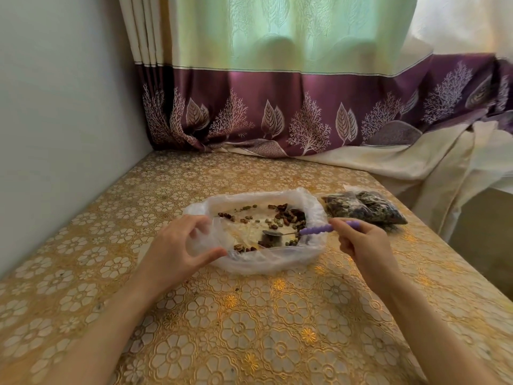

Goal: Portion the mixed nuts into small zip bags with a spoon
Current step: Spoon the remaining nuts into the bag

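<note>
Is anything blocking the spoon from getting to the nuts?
No, nothing visible does. The right hand holds the spoon, whose bowl already sits among the nuts inside the open plastic bag. The left hand holds the bag's edge aside.

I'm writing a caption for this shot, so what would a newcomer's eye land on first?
First the wide clear plastic bag of mixed nuts at the table's centre, its near left edge held by the left hand. The right hand holds a purple-handled spoon, its bowl down among the nuts. Right of it lie filled zip bags, and behind hangs a purple leaf-patterned curtain.
</note>
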`<action>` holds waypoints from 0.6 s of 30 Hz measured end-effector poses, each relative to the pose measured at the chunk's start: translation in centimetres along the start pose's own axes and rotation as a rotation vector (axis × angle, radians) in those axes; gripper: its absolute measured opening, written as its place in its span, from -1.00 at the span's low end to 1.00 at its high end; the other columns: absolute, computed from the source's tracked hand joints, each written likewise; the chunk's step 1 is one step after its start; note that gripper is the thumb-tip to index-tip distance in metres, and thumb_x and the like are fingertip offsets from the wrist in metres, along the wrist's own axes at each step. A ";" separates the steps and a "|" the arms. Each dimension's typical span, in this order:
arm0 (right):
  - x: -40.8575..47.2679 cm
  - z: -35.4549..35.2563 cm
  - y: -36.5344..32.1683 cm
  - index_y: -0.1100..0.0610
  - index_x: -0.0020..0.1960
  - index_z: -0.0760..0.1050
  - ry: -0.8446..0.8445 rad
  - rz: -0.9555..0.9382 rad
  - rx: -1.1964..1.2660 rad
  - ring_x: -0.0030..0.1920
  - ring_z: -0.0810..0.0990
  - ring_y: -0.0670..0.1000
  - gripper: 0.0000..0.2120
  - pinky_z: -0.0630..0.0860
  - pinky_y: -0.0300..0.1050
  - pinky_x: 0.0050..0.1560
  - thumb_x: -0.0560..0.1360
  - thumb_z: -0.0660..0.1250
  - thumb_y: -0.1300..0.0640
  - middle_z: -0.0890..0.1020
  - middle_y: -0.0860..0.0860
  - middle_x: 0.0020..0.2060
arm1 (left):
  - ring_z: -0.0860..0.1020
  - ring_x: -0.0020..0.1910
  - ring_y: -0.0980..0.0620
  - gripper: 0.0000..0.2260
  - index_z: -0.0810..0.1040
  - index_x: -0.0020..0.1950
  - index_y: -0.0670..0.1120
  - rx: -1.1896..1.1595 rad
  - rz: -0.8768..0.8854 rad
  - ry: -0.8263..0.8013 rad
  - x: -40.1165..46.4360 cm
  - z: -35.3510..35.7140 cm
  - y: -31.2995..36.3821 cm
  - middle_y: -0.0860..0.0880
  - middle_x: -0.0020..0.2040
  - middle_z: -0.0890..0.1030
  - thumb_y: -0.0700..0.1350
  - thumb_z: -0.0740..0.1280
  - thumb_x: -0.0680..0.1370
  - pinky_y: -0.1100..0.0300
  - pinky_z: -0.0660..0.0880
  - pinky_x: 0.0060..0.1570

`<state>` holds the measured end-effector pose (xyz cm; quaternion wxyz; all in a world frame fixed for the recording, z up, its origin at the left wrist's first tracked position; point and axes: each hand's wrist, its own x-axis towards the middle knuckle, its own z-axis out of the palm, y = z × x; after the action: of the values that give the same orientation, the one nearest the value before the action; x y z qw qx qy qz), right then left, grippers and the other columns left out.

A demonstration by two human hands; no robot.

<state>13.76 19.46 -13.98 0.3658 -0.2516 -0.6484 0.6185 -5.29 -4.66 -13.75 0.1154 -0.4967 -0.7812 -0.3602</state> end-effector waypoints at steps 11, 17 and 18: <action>-1.2 1.8 -0.3 -0.01 -0.26 0.45 0.292 -0.489 -0.392 -0.49 0.50 0.00 -0.78 0.39 -0.26 -0.54 0.54 0.30 0.19 0.54 -0.18 -0.51 | 0.39 -0.10 0.35 -0.34 0.39 0.06 0.08 -0.005 0.008 0.013 0.0 0.0 0.1 0.31 -0.08 0.39 0.56 0.09 0.24 0.29 0.39 -0.13; -0.4 3.4 0.5 0.10 -0.15 0.56 0.262 -0.558 -0.533 -0.42 0.51 -0.26 -0.90 0.30 -0.47 -0.50 0.53 0.33 0.23 0.55 -0.14 -0.41 | 0.39 -0.10 0.35 -0.35 0.39 0.06 0.08 -0.006 0.015 0.014 0.0 -0.1 0.0 0.30 -0.08 0.39 0.55 0.10 0.26 0.37 0.37 -0.17; -0.3 3.5 0.7 0.13 -0.13 0.59 0.263 -0.545 -0.533 -0.42 0.51 -0.23 -0.91 0.31 -0.45 -0.51 0.53 0.33 0.22 0.56 -0.12 -0.41 | 0.39 -0.09 0.35 -0.35 0.39 0.08 0.08 -0.001 0.015 0.012 0.0 0.0 -0.1 0.30 -0.08 0.39 0.55 0.10 0.26 0.36 0.37 -0.16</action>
<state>11.10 17.12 -14.63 0.5180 -0.2335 -0.7768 0.2716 -5.39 -4.70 -13.76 0.1226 -0.5005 -0.7766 -0.3625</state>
